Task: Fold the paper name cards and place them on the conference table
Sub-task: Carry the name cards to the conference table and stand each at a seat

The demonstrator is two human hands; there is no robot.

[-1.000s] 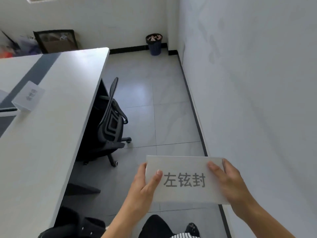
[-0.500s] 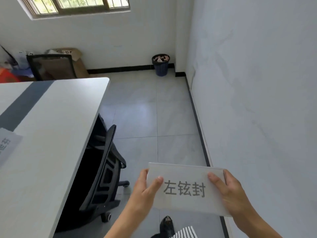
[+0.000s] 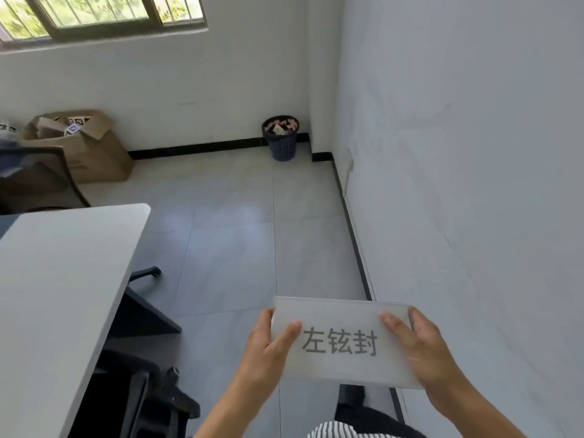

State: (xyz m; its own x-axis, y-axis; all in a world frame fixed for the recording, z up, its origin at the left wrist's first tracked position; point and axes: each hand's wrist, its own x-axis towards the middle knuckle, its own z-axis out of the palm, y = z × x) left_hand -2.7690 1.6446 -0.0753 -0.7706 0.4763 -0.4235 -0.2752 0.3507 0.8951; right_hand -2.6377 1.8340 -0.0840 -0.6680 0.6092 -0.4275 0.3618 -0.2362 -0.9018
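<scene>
I hold a white paper name card (image 3: 343, 317) printed with three grey characters, low in the view and over the floor. My left hand (image 3: 268, 352) grips its left edge, thumb on the front face. My right hand (image 3: 423, 349) grips its right edge, thumb on the front as well. The card looks doubled over, with a folded edge along its top. The white conference table (image 3: 60, 279) fills the left side, its far corner ahead and to the left of the card. No card on the table is visible from here.
A black office chair (image 3: 148, 390) is tucked under the table's right edge. A white wall (image 3: 474, 184) runs close on my right. A dark wastebasket (image 3: 280, 138) stands in the far corner, a cardboard box (image 3: 85, 147) by the back wall, under a window.
The view has swung up and forward along the table: its end corner is much nearer, the chair has slid down and left, and the placed card has left the view. My grip is unchanged.
</scene>
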